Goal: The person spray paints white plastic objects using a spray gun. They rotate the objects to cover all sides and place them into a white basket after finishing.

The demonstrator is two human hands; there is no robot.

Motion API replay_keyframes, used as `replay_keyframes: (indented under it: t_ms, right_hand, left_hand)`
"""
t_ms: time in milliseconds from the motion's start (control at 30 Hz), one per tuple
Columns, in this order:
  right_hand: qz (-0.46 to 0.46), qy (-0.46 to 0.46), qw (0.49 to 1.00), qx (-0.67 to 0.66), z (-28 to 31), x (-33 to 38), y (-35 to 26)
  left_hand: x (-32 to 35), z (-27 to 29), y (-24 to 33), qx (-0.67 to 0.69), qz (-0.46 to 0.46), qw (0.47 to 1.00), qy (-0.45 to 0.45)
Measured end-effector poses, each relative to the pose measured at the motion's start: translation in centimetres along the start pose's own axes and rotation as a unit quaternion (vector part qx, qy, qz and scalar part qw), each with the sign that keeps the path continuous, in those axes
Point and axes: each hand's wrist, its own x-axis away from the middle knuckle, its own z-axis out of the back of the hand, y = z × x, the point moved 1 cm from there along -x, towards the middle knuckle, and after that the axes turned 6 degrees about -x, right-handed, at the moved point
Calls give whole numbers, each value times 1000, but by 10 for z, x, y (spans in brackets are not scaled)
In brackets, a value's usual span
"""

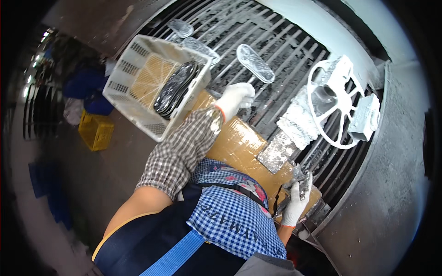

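My left hand (235,99), in a white glove, hovers at the grate's near edge with its fingers curled together. Nothing shows in it. Just beyond lies a clear, shoe-sole-shaped piece (255,63) on the bars. To the left, a white plastic crate (133,110) holds a stack of dark, glossy sole-shaped pieces (175,89). My right hand (298,200), also gloved, is closed around a silver-smeared tool that looks like a spray gun (304,186), low on the right by my apron; its lower part is hidden by the glove.
A grate of metal bars (281,50) spreads ahead, with more sole-shaped pieces (195,47) at its far left. A white-coated wheel (340,108) and a coated block (366,117) stand right. Tape-covered cardboard (237,142) lines the front edge. A yellow crate (95,131) sits on the floor.
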Motion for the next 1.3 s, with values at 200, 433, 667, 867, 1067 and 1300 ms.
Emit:
replay_keyframes:
  t_ms: [200,433,667,867,1067,1300]
  right_hand:
    - [-5,-83,996,-38,-1,-10,-4]
    - [7,-92,994,-54,-20,0,-21]
    - [47,-32,997,43,-4,21,-23]
    - [90,15,994,61,-5,38,-32]
    - [39,45,998,26,-24,54,-49]
    - [86,35,996,8,-21,56,-43]
  left_hand:
    - [160,52,84,-146,-141,966,161]
    - [192,180,89,-479,-73,795,365]
    - [165,183,80,-590,62,754,281]
    - [149,206,67,-531,16,795,293]
    - [139,242,63,-98,-37,944,313]
    - [127,280,69,45,-40,971,232]
